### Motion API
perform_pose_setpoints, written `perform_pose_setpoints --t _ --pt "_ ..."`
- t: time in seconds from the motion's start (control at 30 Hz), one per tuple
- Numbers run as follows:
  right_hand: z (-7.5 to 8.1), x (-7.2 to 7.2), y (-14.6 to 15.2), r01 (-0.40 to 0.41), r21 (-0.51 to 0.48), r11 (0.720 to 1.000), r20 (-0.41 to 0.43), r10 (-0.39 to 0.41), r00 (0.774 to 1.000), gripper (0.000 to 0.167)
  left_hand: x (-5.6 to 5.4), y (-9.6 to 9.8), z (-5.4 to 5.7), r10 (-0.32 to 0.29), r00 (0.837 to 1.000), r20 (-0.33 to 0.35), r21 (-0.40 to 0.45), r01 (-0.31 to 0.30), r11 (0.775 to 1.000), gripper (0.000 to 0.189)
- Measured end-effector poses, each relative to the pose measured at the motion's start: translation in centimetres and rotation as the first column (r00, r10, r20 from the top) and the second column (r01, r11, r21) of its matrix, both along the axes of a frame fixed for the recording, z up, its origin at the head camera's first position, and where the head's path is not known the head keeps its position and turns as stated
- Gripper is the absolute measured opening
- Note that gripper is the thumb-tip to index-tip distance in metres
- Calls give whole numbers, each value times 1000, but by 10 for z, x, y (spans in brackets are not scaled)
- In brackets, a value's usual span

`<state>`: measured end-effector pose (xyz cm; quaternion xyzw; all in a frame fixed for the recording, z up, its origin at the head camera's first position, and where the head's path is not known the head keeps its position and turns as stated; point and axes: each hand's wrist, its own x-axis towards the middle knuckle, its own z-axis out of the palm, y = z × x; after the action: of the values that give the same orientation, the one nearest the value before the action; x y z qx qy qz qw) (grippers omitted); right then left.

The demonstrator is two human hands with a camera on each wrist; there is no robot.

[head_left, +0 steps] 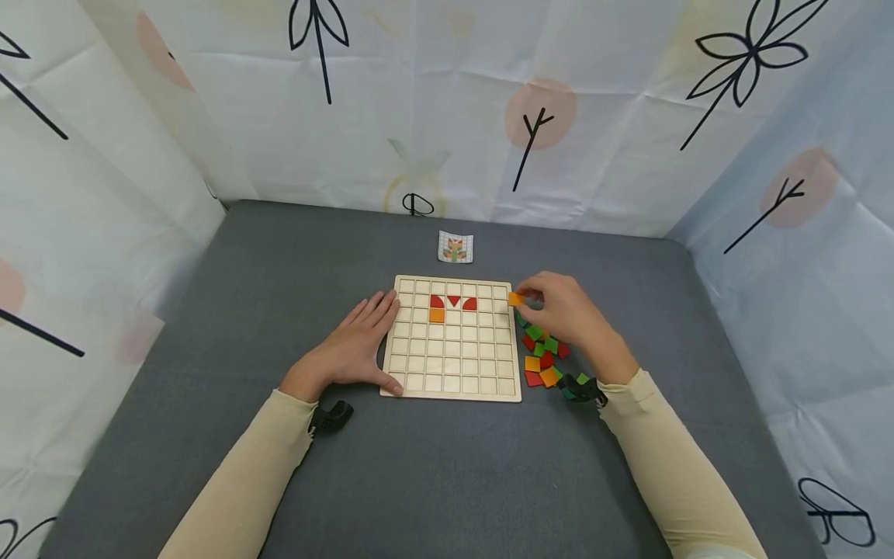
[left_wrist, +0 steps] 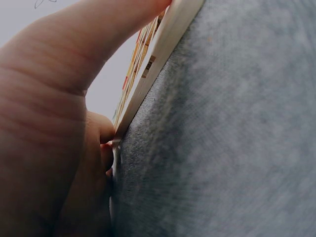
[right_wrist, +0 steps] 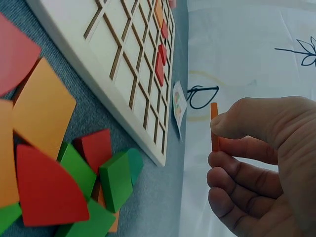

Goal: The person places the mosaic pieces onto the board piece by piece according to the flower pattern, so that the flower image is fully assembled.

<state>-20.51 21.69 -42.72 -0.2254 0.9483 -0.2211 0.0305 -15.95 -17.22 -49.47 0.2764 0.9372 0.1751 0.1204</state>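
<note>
A wooden grid board (head_left: 452, 365) lies flat on the table. Near its top sit two red quarter-round tiles (head_left: 470, 303), a small red triangle tile (head_left: 453, 300) between them, and an orange square tile (head_left: 436, 316) below the left one. My left hand (head_left: 356, 341) rests along the board's left edge, fingers straight, thumb at the lower left corner. Between thumb and index finger, my right hand (head_left: 562, 307) pinches another orange square tile (right_wrist: 215, 127), held up at the board's upper right edge. In the right wrist view that tile shows edge-on.
Beside the board's right edge lies a loose heap of red, green and orange tiles (head_left: 547, 359), partly under the right wrist's black strap (head_left: 583, 390). A small pattern card (head_left: 455, 247) lies behind the board. Patterned white cloth (head_left: 447, 101) hangs behind the grey table (head_left: 447, 481).
</note>
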Motion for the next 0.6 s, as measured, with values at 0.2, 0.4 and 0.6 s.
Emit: perform_pose_setpoints --t 0.2,0.4,0.6 --pt "2 0 -6 -26 -9 1000 -20 26 999 24 0 -1 -3 -3 1000 -7 25 3 1000 159" --pt "2 0 -10 -34 -18 999 -11 34 999 24 0 -1 -3 4 1000 9 2 -4 1000 159" --pt "3 0 -17 -43 -18 999 -23 42 999 23 1 0 -2 7 1000 4 1 -7 1000 159"
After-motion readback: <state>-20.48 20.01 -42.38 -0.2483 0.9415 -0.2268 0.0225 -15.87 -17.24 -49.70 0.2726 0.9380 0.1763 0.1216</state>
